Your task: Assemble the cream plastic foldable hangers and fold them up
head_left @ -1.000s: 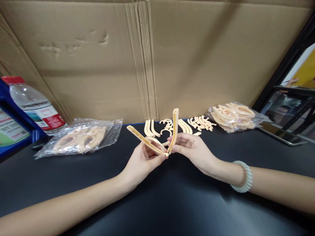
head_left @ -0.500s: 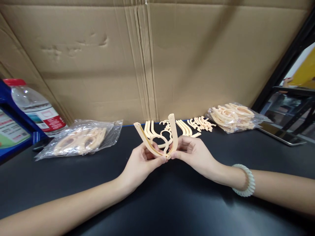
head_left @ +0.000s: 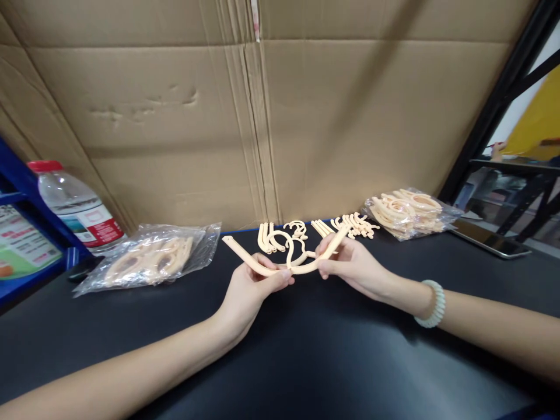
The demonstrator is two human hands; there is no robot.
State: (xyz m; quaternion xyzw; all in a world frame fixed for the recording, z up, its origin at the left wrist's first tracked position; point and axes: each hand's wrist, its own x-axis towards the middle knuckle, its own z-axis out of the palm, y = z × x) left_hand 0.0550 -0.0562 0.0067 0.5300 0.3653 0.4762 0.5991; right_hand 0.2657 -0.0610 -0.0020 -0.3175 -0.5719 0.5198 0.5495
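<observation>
Between my two hands is a beige plastic folding clothes hanger [head_left: 305,269], its two curved arms spread into a wide, shallow V. Its round hook [head_left: 290,244] stands up on the far side of the joint. My left hand [head_left: 256,280] pinches the left arm close to the middle joint, thumb in front. Farther out, my right hand [head_left: 350,265] grips the right arm with thumb and fingers. Just beyond lie loose hanger arms [head_left: 264,238], hooks [head_left: 296,226] and several small curved pieces [head_left: 356,224]. Part of the loose pieces is hidden behind the hanger and my hands.
A clear bag of beige parts [head_left: 151,259] lies at left, beside a red-capped water bottle [head_left: 83,204] and a blue container [head_left: 21,251]. Another filled bag [head_left: 406,211] and a flat tablet-like device [head_left: 492,238] are at right. Cardboard [head_left: 175,116] walls off the black table's back [head_left: 280,361].
The hanger's arms have swung apart, from a steep V to a wide one. My right hand has moved outward along the right arm; my left hand stays near the joint. The view has shifted slightly.
</observation>
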